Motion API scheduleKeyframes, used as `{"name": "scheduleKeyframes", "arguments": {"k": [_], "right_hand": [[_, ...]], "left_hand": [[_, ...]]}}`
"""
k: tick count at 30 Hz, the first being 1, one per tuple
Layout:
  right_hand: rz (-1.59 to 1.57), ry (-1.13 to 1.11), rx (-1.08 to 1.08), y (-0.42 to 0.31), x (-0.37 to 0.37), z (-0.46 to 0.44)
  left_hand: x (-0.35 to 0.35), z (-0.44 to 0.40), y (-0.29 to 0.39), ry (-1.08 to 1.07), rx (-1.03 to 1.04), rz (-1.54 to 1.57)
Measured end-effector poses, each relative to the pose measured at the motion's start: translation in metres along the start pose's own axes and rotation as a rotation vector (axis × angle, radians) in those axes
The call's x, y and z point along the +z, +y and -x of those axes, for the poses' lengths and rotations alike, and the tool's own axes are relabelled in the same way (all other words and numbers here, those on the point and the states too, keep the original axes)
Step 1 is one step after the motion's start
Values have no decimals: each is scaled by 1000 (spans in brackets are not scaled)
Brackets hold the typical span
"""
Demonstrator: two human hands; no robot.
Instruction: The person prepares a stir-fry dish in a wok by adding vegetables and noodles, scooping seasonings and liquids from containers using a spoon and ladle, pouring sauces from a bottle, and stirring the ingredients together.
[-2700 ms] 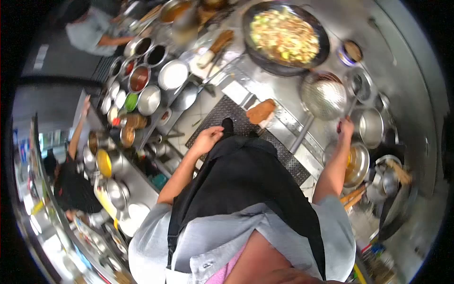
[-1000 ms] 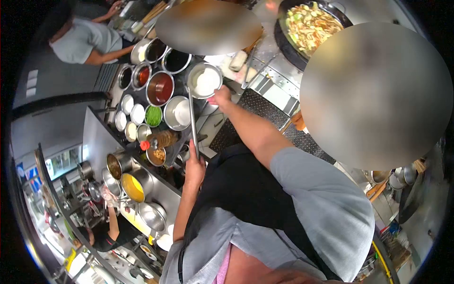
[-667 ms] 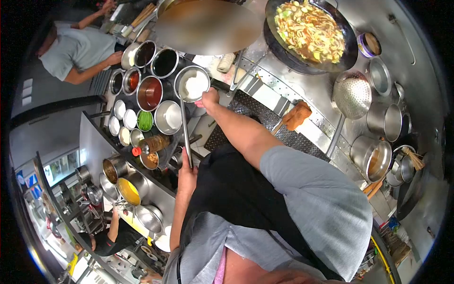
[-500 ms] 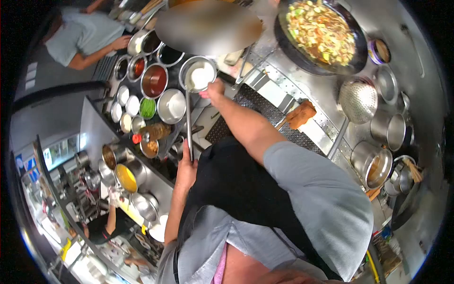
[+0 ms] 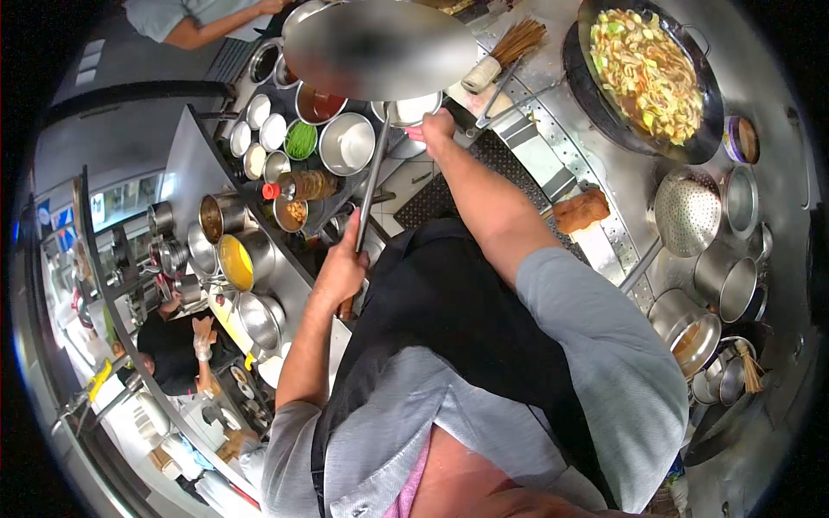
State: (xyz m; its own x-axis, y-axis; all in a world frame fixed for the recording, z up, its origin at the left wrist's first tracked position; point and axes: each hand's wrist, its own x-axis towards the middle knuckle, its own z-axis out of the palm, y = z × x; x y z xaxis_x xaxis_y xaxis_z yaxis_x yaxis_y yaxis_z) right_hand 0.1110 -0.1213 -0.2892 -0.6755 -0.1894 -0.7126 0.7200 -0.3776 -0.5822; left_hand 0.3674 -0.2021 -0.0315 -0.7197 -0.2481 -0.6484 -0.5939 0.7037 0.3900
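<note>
A long metal utensil (image 5: 374,183) is in my left hand (image 5: 343,269), its far end at a metal pot of white contents (image 5: 413,110). My right hand (image 5: 434,131) is at that pot's rim, fingers pressed to it. A blurred oval hides part of the pot and whatever lies behind it. Just left of the utensil stands a nearly bare metal pot (image 5: 347,143), beside a bowl of chopped greens (image 5: 300,140) and a pot of red sauce (image 5: 320,103). A bottle with a red cap (image 5: 306,186) lies below these.
A wok of sliced vegetables (image 5: 648,78) sits at the upper right, with a perforated ladle (image 5: 687,211) below it. A bamboo brush (image 5: 509,53) and a brown cloth (image 5: 580,211) lie nearer. Other people (image 5: 203,21) work at the left.
My right hand has gone from the ladle side across to the white pot. My left hand, earlier without the utensil, now holds it. The view has shifted, and the pots appear higher.
</note>
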Motion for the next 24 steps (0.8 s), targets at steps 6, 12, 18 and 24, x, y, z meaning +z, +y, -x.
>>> {"name": "scheduleKeyframes", "arguments": {"k": [6, 12, 18, 24], "right_hand": [[30, -43, -7, 4, -3, -14], [82, -55, 40, -5, -8, -20], [181, -118, 14, -9, -13, -17], [164, -92, 7, -7, -11, -12]], "left_hand": [[-2, 12, 2, 120, 44, -60], [12, 28, 9, 244, 48, -57], [19, -11, 8, 264, 36, -131], [30, -42, -4, 299, 66, -301]]}}
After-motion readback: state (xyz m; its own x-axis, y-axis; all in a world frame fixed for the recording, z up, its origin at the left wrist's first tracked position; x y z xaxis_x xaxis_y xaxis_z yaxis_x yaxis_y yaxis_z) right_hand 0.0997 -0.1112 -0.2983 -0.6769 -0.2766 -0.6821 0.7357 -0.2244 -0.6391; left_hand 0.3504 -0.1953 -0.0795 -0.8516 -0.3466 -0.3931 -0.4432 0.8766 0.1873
